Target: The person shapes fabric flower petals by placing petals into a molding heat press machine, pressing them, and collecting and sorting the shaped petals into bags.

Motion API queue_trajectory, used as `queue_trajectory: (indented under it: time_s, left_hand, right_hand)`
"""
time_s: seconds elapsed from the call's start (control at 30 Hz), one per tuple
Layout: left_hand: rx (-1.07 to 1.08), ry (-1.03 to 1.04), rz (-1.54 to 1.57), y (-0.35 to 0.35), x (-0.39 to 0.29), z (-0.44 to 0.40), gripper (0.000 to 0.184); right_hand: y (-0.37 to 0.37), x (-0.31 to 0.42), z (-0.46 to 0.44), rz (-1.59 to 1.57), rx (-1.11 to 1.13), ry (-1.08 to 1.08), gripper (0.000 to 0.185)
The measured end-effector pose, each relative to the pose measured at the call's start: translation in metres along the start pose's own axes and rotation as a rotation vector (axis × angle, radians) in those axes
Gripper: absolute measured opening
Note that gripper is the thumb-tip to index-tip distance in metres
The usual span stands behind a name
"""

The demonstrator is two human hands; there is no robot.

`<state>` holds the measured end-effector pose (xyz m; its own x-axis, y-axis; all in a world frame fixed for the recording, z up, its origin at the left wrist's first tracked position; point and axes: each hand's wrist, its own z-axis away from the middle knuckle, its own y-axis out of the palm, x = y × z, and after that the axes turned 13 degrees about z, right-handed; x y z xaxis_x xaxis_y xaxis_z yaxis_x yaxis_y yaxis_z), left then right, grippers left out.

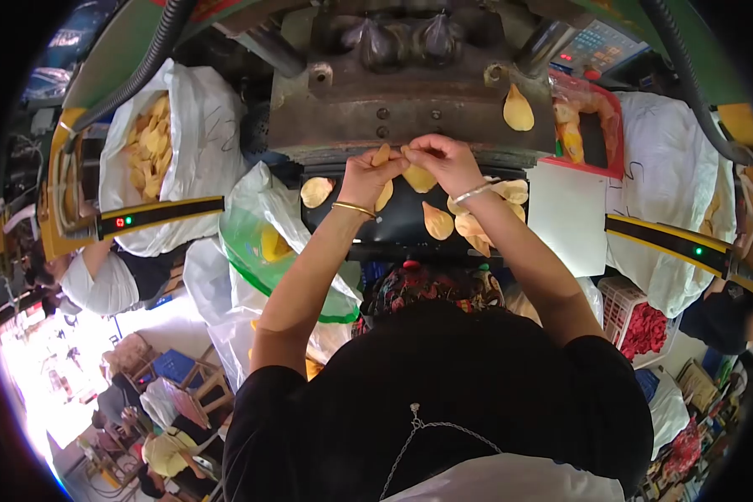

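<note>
Fingers of my left hand (366, 181) grasping a tan petal (382, 156), my right hand (447, 166) alongside, grip unclear, yellowish petals (438, 221) nearby.

Only illegible dark handwriting (217, 125) on the left white sack (205, 159) and the right white sack (661, 151).

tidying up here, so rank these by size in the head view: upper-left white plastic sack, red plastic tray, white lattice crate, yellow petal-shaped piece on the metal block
Largest to smallest:
White plastic sack
Red plastic tray and white lattice crate: too alike to rank
Yellow petal-shaped piece
</note>
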<state>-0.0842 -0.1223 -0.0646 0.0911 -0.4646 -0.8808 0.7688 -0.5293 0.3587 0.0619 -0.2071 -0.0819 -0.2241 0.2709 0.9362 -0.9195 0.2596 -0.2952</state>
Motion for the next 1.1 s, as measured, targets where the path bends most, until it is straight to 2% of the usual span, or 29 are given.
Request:
queue_trajectory:
  time_s: [0.03, 0.1, 0.13, 0.17, 0.23, 0.27, 0.3, 0.4, 0.43, 0.5, 0.53, 0.57, 0.63, 0.67, 0.7, 0.8, 0.93, 1.03, 1.1]
  left_hand:
    - [0.08, -0.13, 0.157, -0.004, -0.011, -0.001, 0.008]
    - [0.23, -0.404, 0.468, -0.016, -0.026, -0.002, 0.004]
    - [0.228, -0.407, 0.477, -0.019, -0.023, -0.003, 0.004]
    - [0.292, -0.527, 0.576, -0.021, -0.019, -0.003, 0.004]
    - [0.435, -0.749, 0.767, -0.023, -0.014, -0.011, 0.006]
    - [0.439, -0.741, 0.772, -0.022, -0.013, -0.014, 0.006]
    - [0.437, -0.74, 0.774, -0.023, -0.011, -0.014, 0.005]
    - [0.402, -0.771, 0.783, -0.028, -0.001, 0.002, 0.007]
    - [0.218, -0.581, 0.642, -0.027, 0.0, 0.005, 0.008]
    - [-0.121, -0.188, 0.352, -0.022, -0.002, 0.004, 0.009]
    - [-0.117, -0.183, 0.357, -0.021, -0.006, 0.001, 0.009]
    - [-0.029, -0.079, 0.161, -0.021, -0.009, -0.002, 0.01]
    - [0.136, 0.14, -0.239, -0.022, -0.017, -0.002, 0.012]
    - [0.132, 0.157, -0.241, -0.024, -0.02, -0.003, 0.012]
    - [0.108, 0.147, -0.191, -0.025, -0.019, -0.005, 0.012]
    - [0.067, 0.098, -0.086, -0.028, 0.001, -0.005, 0.012]
    - [-0.005, 0.16, -0.138, -0.027, 0.004, -0.012, 0.012]
    - [0.122, 0.083, -0.375, -0.025, -0.007, -0.001, 0.017]
    - [0.097, 0.13, -0.392, -0.023, -0.012, -0.004, 0.017]
  right_hand:
    - [-0.007, 0.008, -0.001, 0.002, -0.011, -0.004, 0.023]
    - [-0.022, 0.016, 0.003, -0.563, 0.169, 0.082, 0.02]
    - [-0.025, 0.016, 0.006, -0.841, 0.268, 0.133, 0.019]
    - [-0.021, 0.013, 0.006, -0.836, 0.268, 0.145, 0.019]
    - [-0.007, 0.003, -0.003, -0.791, 0.333, -0.028, 0.016]
    - [-0.005, 0.0, -0.009, -0.767, 0.37, -0.118, 0.015]
    - [-0.005, -0.002, -0.011, -0.768, 0.375, -0.113, 0.015]
    - [0.004, -0.011, -0.002, -0.77, 0.202, 0.017, 0.013]
    - [0.004, -0.009, -0.001, -0.775, 0.203, 0.022, 0.013]
    - [-0.003, 0.001, 0.0, -0.278, 0.041, -0.015, 0.012]
    - [-0.006, 0.005, -0.001, -0.025, -0.04, -0.036, 0.012]
    - [-0.004, 0.007, 0.0, -0.019, -0.034, -0.035, 0.012]
    - [0.002, 0.013, -0.003, 0.349, -0.205, -0.29, 0.015]
    - [0.004, 0.017, -0.008, 0.53, -0.3, -0.43, 0.016]
    - [0.004, 0.02, -0.012, 0.532, -0.305, -0.447, 0.016]
    - [0.009, 0.013, -0.005, 0.061, -0.151, -0.115, 0.017]
    - [0.003, 0.002, -0.012, 0.148, -0.021, -0.08, 0.011]
    - [0.009, 0.014, -0.003, 0.092, -0.089, -0.147, 0.011]
    - [0.009, 0.022, -0.006, 0.064, -0.125, -0.195, 0.011]
